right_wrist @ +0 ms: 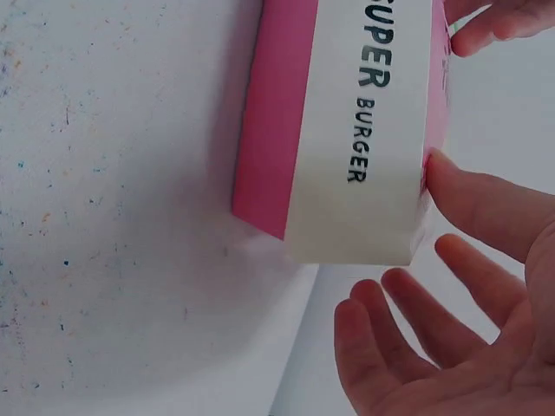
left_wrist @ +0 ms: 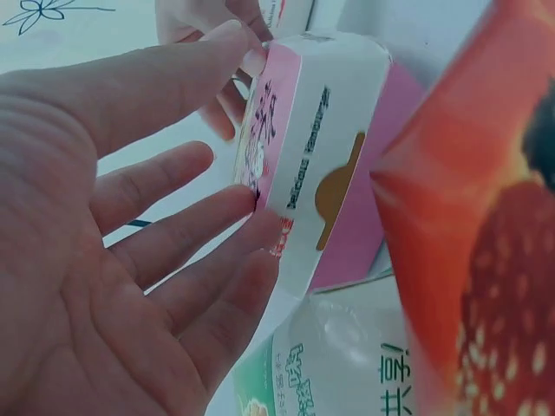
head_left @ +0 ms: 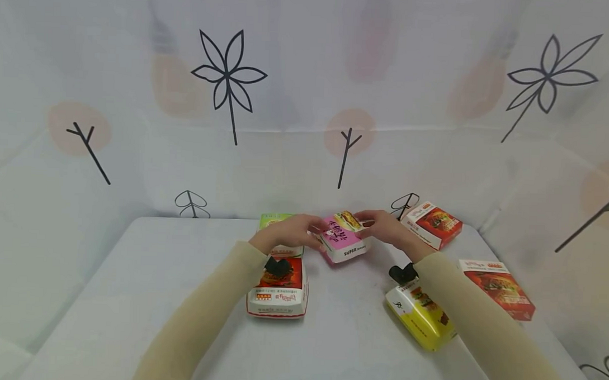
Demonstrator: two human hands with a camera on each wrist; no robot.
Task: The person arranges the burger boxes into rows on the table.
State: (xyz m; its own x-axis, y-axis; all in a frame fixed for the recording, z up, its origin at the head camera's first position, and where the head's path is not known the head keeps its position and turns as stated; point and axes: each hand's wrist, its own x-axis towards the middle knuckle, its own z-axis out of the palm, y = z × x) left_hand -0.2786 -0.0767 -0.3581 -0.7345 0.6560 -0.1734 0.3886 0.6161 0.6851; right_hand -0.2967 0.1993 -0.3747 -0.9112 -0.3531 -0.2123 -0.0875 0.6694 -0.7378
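Note:
A pink and white burger box (head_left: 339, 239) marked "SUPER BURGER" sits at the table's back middle between the two hands. My left hand (head_left: 297, 233) is at its left side; in the left wrist view its fingers (left_wrist: 186, 204) are spread and fairly straight, tips right at the box's side. On the other side is my right hand (head_left: 384, 226). Its thumb (right_wrist: 486, 195) touches the top face, while the other fingers hang loosely bent past the box's end. Under the left hand and wrist lie a green and white box (head_left: 273, 218) and a red and white burger box (head_left: 280, 301).
A yellow and white burger box (head_left: 423, 317) lies under the right forearm. Two more red burger boxes, one at the back right (head_left: 434, 223) and another near the right edge (head_left: 502, 289), rest on the white table (head_left: 339, 348). A patterned white cloth (head_left: 290, 161) hangs behind.

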